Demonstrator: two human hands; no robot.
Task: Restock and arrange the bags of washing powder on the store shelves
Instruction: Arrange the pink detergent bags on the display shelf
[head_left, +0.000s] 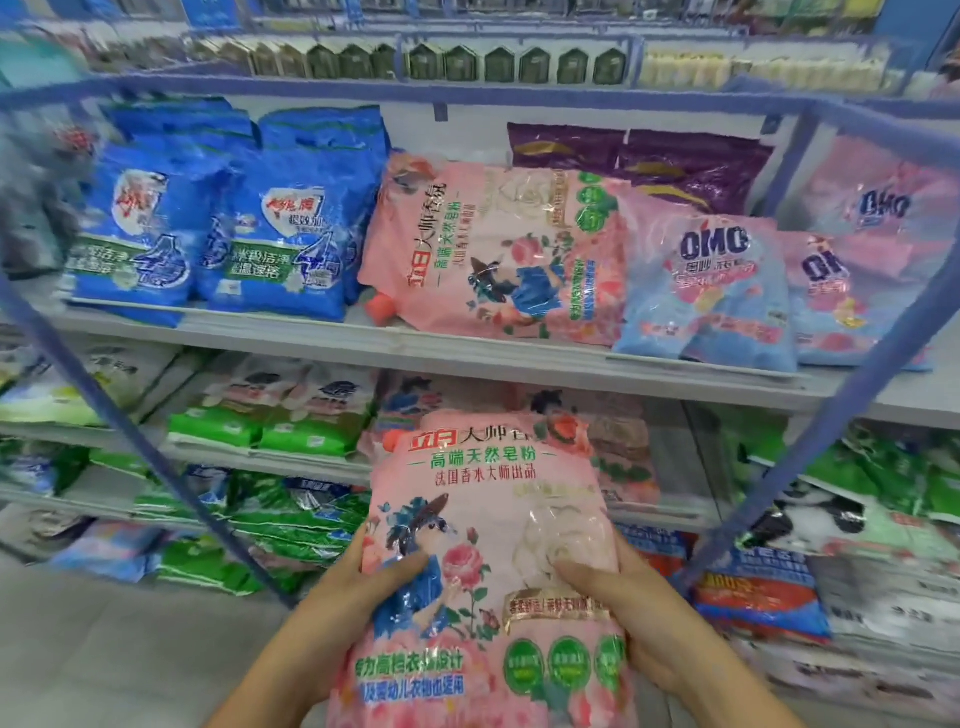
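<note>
From the head camera I see my two hands holding one pink plastic bag of washing powder with roses and green writing upright, low in front of the shelves. My left hand grips its left edge, thumb lying on the front. My right hand grips its right edge, thumb on the front too. On the grey metal shelf above it, a matching pink bag lies turned on its side. Two shiny blue bags stand left of that one. Pink-and-blue OMO bags lean just to its right, with dark purple bags behind. Green and white bags sit on the lower shelves.
</note>
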